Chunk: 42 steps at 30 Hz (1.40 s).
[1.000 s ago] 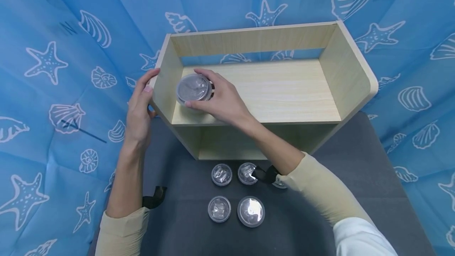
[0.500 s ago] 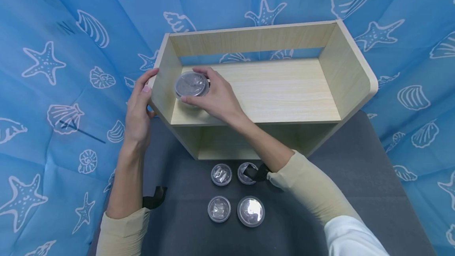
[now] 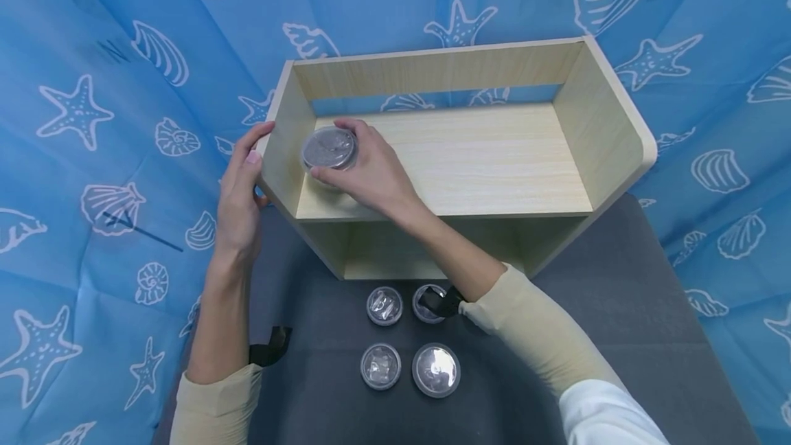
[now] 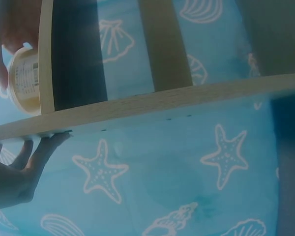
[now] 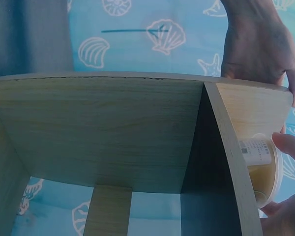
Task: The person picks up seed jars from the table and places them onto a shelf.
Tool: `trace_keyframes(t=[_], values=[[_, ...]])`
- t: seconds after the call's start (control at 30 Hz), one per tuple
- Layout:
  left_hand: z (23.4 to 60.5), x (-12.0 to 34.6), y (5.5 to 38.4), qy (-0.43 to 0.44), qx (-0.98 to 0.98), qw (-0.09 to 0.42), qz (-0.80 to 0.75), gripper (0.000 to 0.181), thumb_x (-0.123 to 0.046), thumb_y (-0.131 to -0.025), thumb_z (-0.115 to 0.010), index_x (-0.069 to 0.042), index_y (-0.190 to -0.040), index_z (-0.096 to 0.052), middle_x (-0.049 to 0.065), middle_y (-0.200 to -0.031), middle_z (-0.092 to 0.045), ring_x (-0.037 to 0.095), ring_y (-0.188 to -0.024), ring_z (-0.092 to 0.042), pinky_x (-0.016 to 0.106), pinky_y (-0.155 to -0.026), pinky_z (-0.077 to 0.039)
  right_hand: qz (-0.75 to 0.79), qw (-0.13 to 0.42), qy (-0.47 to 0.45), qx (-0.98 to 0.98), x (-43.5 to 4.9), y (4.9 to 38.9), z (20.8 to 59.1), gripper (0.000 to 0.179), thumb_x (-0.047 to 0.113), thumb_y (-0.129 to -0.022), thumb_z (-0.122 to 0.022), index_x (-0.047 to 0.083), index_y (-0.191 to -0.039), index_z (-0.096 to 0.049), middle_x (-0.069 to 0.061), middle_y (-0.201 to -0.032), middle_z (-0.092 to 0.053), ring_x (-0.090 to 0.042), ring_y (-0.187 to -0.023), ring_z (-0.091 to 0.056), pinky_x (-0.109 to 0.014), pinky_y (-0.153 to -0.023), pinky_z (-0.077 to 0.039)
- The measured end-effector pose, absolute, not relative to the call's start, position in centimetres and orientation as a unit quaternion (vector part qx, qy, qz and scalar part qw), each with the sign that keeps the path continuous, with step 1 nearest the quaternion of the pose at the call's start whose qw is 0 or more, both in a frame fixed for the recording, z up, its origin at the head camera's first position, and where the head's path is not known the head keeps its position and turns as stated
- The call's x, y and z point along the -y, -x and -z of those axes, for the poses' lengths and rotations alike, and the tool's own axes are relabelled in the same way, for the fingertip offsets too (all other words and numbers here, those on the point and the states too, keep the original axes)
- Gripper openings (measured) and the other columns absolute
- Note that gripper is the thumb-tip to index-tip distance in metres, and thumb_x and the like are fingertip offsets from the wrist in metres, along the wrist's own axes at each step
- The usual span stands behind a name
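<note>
In the head view, my right hand (image 3: 380,174) holds a round lidded plastic tub (image 3: 329,148) between thumb and fingers. The tub sits upright at the left end of the upper board of a pale wooden shelf unit (image 3: 476,156), close by the left side panel. A white printed label and yellowish contents show on the tub (image 5: 258,169) in the right wrist view. My left hand (image 3: 239,198) rests against the outside of that panel. Its fingers (image 4: 37,160) lie fairly straight against the wood in the left wrist view.
Several clear round lidded tubs (image 3: 380,367) stand on the dark grey table (image 3: 321,390) before the shelf unit; the right wrist strap (image 3: 440,302) overlaps one. A blue curtain (image 3: 80,239) with shell and starfish prints hangs behind and at both sides.
My right hand and the tub have shifted slightly left, toward the left side panel. The left hand stays at the panel.
</note>
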<state>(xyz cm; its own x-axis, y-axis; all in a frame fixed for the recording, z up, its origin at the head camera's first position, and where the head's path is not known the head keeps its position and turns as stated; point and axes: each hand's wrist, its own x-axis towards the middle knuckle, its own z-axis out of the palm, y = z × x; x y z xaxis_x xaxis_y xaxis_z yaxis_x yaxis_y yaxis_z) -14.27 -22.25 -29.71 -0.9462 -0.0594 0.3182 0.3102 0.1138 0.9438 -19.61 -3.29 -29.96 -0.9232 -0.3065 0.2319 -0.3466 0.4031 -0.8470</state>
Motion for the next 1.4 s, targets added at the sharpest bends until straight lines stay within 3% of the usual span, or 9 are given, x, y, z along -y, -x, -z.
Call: trace_keyframes(t=[0.23,0.43,0.93,1.23,1.4], values=[[29.8,22.3,14.3,0.077,0.726,0.146,0.668,0.042,-0.031,-0.104,-0.038,-0.024,-0.143,-0.052,0.004,-0.142,-0.044,0.029,-0.112,-0.046,0.046,-0.074,-0.039,-0.515,0.013,-0.206,0.832,2.8,19.5,30.1,0.09,0.042,-0.08,-0.082,0.014,-0.152,-0.036,-0.008,-0.14,-0.051,-0.019,-0.124,-0.051,-0.035,-0.1,-0.043],[29.7,22.5,14.0,0.074,0.722,0.153,0.671,0.041,-0.028,-0.104,-0.039,-0.022,-0.142,-0.054,0.005,-0.137,-0.047,0.025,-0.102,-0.049,0.036,-0.065,-0.038,-0.535,0.009,-0.2,0.82,1.8,18.7,30.2,0.086,0.037,-0.08,-0.083,0.016,-0.151,-0.039,-0.007,-0.141,-0.05,-0.022,-0.124,-0.053,-0.034,-0.099,-0.046],[29.6,22.2,13.9,0.085,0.73,0.145,0.663,0.042,-0.027,-0.106,-0.036,-0.02,-0.143,-0.052,0.004,-0.142,-0.044,0.026,-0.11,-0.047,0.038,-0.069,-0.039,-0.596,0.001,-0.206,0.776,-2.5,16.1,30.4,0.078,0.026,-0.082,-0.083,0.016,-0.148,-0.043,-0.009,-0.142,-0.052,-0.026,-0.127,-0.053,-0.038,-0.103,-0.046],[29.4,21.9,14.1,0.079,0.729,0.141,0.665,0.041,-0.028,-0.106,-0.035,-0.02,-0.142,-0.052,0.005,-0.139,-0.044,0.025,-0.105,-0.048,0.037,-0.067,-0.038,-0.607,0.001,-0.216,0.765,-5.8,14.3,30.7,0.071,0.019,-0.084,-0.082,0.02,-0.145,-0.047,-0.007,-0.14,-0.053,-0.024,-0.125,-0.055,-0.035,-0.102,-0.046],[29.2,21.9,14.1,0.075,0.728,0.14,0.667,0.04,-0.025,-0.105,-0.036,-0.02,-0.141,-0.053,0.006,-0.134,-0.048,0.024,-0.1,-0.048,0.034,-0.063,-0.036,-0.619,-0.014,-0.25,0.745,-7.4,13.5,31.0,0.071,0.011,-0.085,-0.08,0.015,-0.147,-0.045,-0.01,-0.143,-0.051,-0.026,-0.126,-0.054,-0.036,-0.103,-0.046]])
